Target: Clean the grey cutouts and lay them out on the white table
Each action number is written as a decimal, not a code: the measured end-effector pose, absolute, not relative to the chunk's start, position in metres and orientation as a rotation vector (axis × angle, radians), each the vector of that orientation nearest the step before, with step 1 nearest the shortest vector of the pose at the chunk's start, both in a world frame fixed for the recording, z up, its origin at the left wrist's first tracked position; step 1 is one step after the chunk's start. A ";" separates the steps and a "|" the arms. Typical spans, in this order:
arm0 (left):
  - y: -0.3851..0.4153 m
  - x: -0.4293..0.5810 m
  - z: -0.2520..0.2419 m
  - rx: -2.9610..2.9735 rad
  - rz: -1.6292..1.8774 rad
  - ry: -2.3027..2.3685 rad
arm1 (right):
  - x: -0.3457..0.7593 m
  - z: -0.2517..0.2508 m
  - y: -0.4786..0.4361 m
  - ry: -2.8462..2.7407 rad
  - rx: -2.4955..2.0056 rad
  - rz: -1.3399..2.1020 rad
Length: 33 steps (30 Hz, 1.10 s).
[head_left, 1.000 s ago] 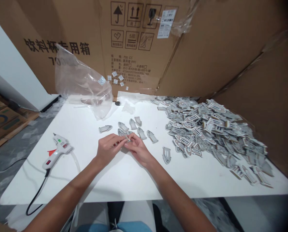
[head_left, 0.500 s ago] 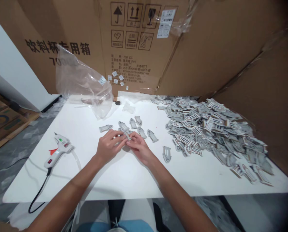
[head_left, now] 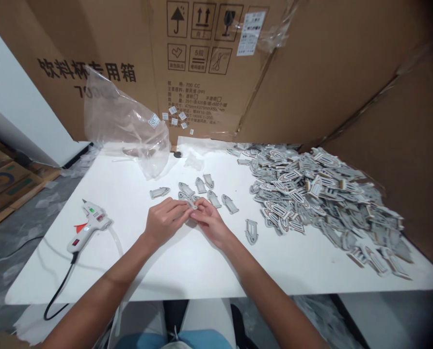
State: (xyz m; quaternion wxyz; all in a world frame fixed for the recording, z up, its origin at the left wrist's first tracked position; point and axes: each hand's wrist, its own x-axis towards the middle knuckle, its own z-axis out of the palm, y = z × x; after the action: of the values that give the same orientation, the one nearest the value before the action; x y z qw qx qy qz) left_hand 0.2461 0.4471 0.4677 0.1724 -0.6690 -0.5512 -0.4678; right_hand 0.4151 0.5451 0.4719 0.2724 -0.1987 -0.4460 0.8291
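My left hand [head_left: 165,218] and my right hand [head_left: 209,220] meet over the middle of the white table. Between their fingertips they pinch one small grey plate [head_left: 191,204], pointed at one end like the others lying about; fingers cover much of it. Just beyond my hands lie several similar grey plates, among them a flat plate [head_left: 230,204] to the right and another plate [head_left: 160,192] to the left. A single plate [head_left: 251,231] rests apart, right of my right hand.
A large heap of grey plates [head_left: 311,194] covers the table's right side. At left lies a white glue gun [head_left: 88,223] with its cable and glue stick. A clear plastic bag [head_left: 129,126] leans on the cardboard box [head_left: 209,29] behind the white table [head_left: 201,271].
My left fingers have closed further over the small plate, and a red spot visible by them before is now covered. Both hands stay in nearly the same place.
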 end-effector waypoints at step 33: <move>0.447 0.246 0.478 -1.977 -1.134 -1.559 | 0.418 0.477 0.548 -1.288 -0.566 2.103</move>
State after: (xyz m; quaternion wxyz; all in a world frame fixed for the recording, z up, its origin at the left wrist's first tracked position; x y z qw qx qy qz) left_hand 0.2463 0.4470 0.4778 0.1892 -0.7030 -0.5544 -0.4033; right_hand 0.4181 0.5482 0.4770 0.3011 -0.2134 -0.4853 0.7926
